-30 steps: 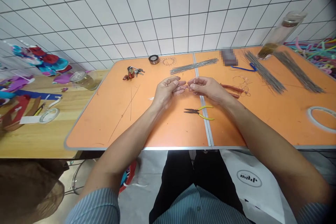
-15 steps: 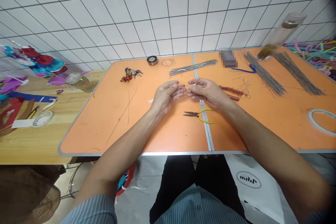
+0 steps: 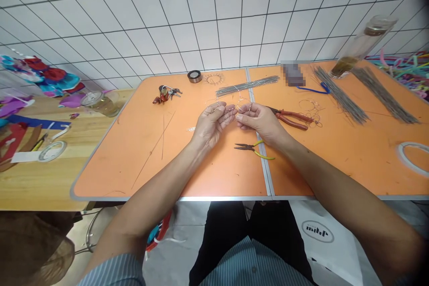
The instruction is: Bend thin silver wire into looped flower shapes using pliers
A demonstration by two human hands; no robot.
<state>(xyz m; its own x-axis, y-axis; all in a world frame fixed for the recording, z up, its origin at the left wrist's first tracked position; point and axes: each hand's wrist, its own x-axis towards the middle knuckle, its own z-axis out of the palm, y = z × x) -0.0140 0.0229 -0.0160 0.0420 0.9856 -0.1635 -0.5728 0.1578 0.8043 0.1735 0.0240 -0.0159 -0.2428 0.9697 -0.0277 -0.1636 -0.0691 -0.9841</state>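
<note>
Thin bent wire (image 3: 240, 98) forms loops between my two hands, above the orange table (image 3: 208, 174). My left hand (image 3: 212, 123) is closed on one side of it, thumb against the fingers. On the other side, my right hand (image 3: 256, 120) pinches the wire, its fingertips close to those of the left. Small yellow-handled pliers (image 3: 246, 147) lie below the hands. Red-handled pliers (image 3: 295, 118) rest just right of my right hand. Behind the hands lies a bundle of straight wires (image 3: 248, 86).
Keys (image 3: 170, 93) and a tape roll (image 3: 194, 76) lie at the back left. Two more wire bundles (image 3: 342, 96) and a tilted glass bottle (image 3: 363, 47) are at the right. A jar (image 3: 103, 103) stands on the wooden table (image 3: 77, 161).
My right hand has turned and shifted slightly, with its thumb now over the wire. More of the red-handled pliers shows. The wire loops stand higher above the fingers.
</note>
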